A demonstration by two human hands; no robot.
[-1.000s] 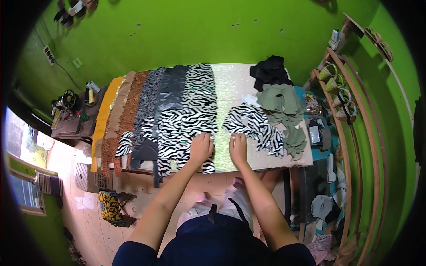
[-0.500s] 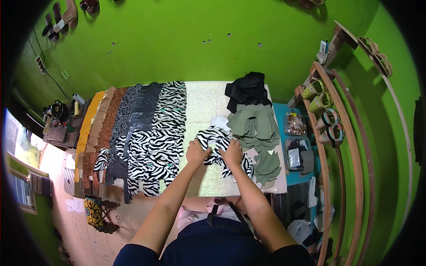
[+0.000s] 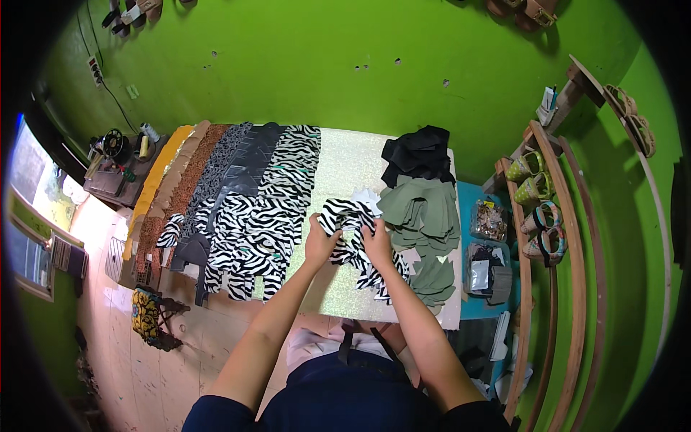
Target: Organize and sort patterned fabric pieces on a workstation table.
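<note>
My left hand [image 3: 320,245] has its fingers closed on one end of a curved zebra-print fabric piece [image 3: 347,207]. The other end is gripped by my right hand [image 3: 377,245], thumb toward the inside of the curve. The piece arches away from me between both hands, over the pale, shimmery sheet on the table [image 3: 348,160]. More zebra-print pieces [image 3: 374,281] lie loosely beneath and beside my right wrist, partly covered by it. A small white cutout [image 3: 367,198] sits just beyond the right hand. Stacked olive-green pieces [image 3: 425,216] lie to its right.
Overlapping rows of zebra-print pieces [image 3: 284,180], a dark grey strip [image 3: 245,162] and a yellow strip [image 3: 158,173] cover the table's left. Black pieces [image 3: 417,155] lie far right. Plastic tubs [image 3: 488,263] stand beside a wooden shoe rack [image 3: 568,288]. A sewing machine [image 3: 115,147] stands at far left.
The view has shifted, so the table sits differently in it. My hands have moved slightly away from me and left over the table, with the held zebra-print piece showing a fuller arch.
</note>
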